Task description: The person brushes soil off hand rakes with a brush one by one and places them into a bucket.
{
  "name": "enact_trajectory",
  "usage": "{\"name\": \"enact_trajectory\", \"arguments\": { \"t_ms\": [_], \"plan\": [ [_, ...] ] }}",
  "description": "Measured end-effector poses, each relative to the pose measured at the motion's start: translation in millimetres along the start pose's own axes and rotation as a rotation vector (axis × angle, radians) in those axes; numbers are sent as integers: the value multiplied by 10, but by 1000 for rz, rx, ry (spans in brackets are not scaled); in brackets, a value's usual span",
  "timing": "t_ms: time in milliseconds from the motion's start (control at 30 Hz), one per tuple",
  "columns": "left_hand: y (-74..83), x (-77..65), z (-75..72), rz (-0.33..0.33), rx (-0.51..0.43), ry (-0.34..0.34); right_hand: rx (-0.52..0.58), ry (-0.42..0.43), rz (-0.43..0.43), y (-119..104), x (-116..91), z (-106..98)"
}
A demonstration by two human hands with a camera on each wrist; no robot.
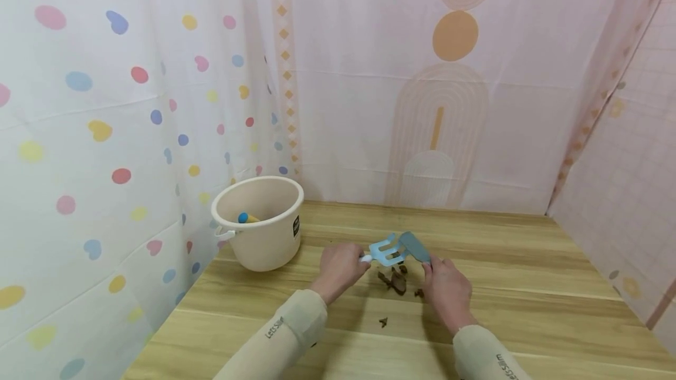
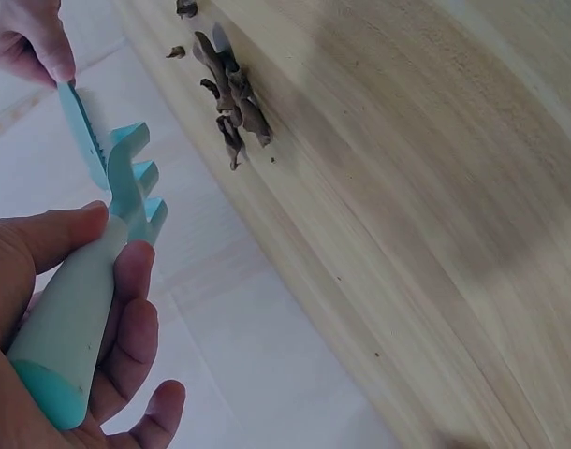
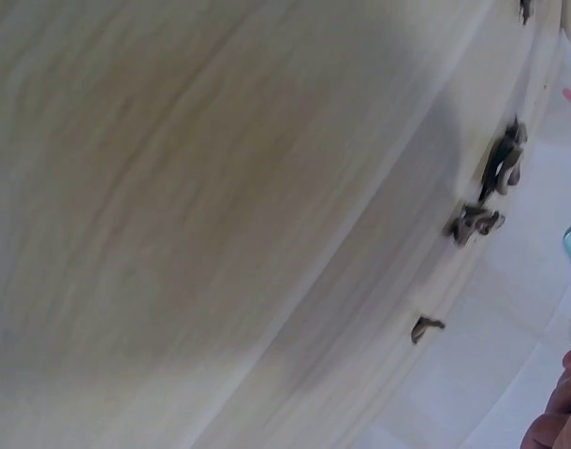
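Note:
My left hand (image 1: 343,265) grips the pale handle of a light blue hand fork (image 1: 381,251), its thumb and fingers wrapped round it in the left wrist view. My right hand (image 1: 449,289) holds a flat blue-green tool (image 1: 415,247). Small teeth line one edge of that tool (image 2: 84,140) in the left wrist view. Both tool heads meet or nearly meet above the table; whether they touch I cannot tell. Under them lie dark brown, dried leaf-like scraps (image 1: 398,282). Only the fingers (image 3: 562,412) of the right hand show at the right wrist view's edge.
A cream bucket (image 1: 269,248) stands at the table's back left, with a blue-and-yellow object (image 1: 243,217) inside. One small scrap (image 1: 383,322) lies nearer the front of the wooden table (image 1: 528,263). Patterned curtains (image 1: 343,122) hang at the back and both sides.

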State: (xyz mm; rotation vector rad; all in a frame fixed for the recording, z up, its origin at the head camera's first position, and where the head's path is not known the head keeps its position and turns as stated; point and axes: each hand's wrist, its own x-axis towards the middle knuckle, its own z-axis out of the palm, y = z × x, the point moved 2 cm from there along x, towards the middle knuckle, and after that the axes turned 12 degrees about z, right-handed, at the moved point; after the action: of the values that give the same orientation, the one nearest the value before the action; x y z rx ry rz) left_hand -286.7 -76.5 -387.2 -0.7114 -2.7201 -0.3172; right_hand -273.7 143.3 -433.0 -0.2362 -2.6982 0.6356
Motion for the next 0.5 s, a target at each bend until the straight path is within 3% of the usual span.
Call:
{"name": "enact_trajectory", "arguments": {
  "t_ms": [200,300,500],
  "plan": [
    [-19,13,-43,-5,-40,31,-2,-27,18,40,43,-64],
    [-40,24,-92,-38,-80,31,-6,-37,72,122,62,-87],
    [-148,69,-302,-86,-132,38,16,-25,132,266,65,-130]
  ]
}}
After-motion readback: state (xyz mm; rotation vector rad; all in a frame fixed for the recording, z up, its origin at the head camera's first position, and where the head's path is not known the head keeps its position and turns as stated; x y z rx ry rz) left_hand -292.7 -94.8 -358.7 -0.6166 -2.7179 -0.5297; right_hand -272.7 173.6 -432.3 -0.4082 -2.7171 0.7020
